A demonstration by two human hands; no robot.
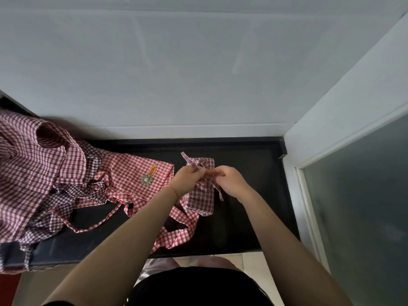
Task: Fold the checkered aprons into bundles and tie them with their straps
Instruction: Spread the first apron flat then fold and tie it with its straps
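So the folded bundle point(200, 191) sits toward the right end of the black counter point(247, 208), about midway between the back edge and the front edge, and it's right at the tying stage. Left hand point(190, 177) is pinching one strap point(190, 161) that runs up and away toward the back edge. Right hand point(230, 179) has its fingers curled around the other strap end point(217, 189), which trails down over the bundle's right side.

My take on doing this bit well: keep both straps snug while crossing them, because a fold this small probably springs open the second tension drops. I'd pull sideways, not up, so the bundle stays flat on the counter instead of lifting and unrolling. Cinch the knot over the middle of the bundle, not near an end, or it'll likely slide off.

Also watch the red checkered apron point(141, 173) lying just left of the bundle. Its loose strap point(176, 233) loops along the front edge under the left forearm, easy to snag by accident. The heap of darker aprons point(39, 164) at the left end is well clear.
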